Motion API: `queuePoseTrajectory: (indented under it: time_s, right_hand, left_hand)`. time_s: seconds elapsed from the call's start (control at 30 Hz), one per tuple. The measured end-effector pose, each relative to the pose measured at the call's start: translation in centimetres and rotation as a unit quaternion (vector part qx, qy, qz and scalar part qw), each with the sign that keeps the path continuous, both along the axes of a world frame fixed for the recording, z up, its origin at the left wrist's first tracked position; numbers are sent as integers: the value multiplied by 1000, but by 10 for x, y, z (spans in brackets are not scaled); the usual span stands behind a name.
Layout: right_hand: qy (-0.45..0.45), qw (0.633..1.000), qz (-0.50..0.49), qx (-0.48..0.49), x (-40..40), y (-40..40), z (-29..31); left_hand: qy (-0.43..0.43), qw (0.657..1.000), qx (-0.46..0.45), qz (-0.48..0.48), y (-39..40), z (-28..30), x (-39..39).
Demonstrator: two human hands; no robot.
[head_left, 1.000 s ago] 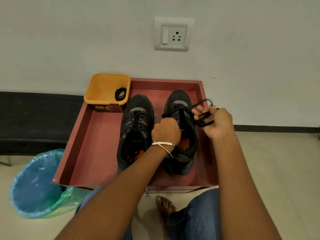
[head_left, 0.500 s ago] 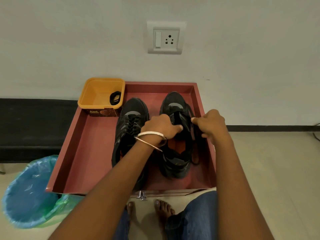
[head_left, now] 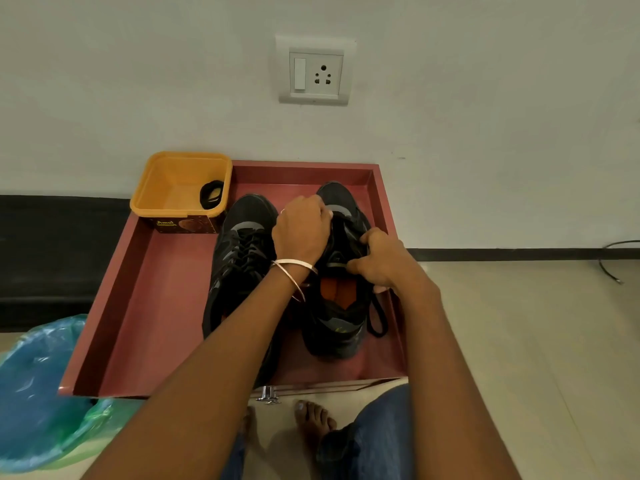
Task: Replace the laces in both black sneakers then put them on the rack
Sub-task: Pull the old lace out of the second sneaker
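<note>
**Desk:** What did the head view show?

**Photographer:** A seated person bent over a red tray (head_left: 145,306) on the floor by a white wall. Two black sneakers stood in it, toes toward the far wall. The left sneaker (head_left: 239,258) was laced; the right sneaker (head_left: 337,327) was being worked on, its orange insole showing.

**Desk:** And the hands?

**Photographer:** The left hand (head_left: 301,230), bangles (head_left: 294,271) at the wrist, was closed over the far part of the right sneaker, fingers curled at the upper eyelets. What it pinched was hidden under the knuckles. The right hand (head_left: 381,263) was clamped on the near right side of the tongue area, seemingly on the black lace (head_left: 375,313), which trailed in a loop down the sneaker's right side to the tray floor.

**Desk:** Why hold it that way?

**Photographer:** One hand appeared to steady the shoe and spread the eyelet row while the other fed or drew the lace. Keeping both shoes in the tray kept loose ends contained.

**Desk:** Anything else there?

**Photographer:** A yellow tub (head_left: 173,188) sat at the tray's far left corner with a coiled black lace (head_left: 211,195) inside, likely a spare. A bin with a blue liner (head_left: 38,393) stood near left, probably for discards. No rack was identifiable.
</note>
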State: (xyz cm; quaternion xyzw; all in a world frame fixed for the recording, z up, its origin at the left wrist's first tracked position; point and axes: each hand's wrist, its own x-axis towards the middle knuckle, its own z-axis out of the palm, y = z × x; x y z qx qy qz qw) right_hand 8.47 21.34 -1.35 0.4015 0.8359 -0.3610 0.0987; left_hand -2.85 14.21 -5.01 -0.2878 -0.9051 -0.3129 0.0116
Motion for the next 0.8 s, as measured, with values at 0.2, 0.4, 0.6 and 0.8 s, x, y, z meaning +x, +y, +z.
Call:
queuePoseTrajectory:
  time_s: [0.2,0.4,0.6,0.8]
  right_hand:
    - [-4,1000,6,26,-2,0,-8]
    - [-16,999,15,48,-5,-3,-10]
    - [-13,1000,8,25,-1,-3,-8]
    - [-40,999,20,18,-4,-4,-6]
  left_hand:
    - [-110,990,76,-43,-6,-4,-13]
    - [17,995,-30,-92,3,-5,-6]
    - [-66,994,87,28,3,8,-2]
    - [-126,968,126,176,-10,19,-19]
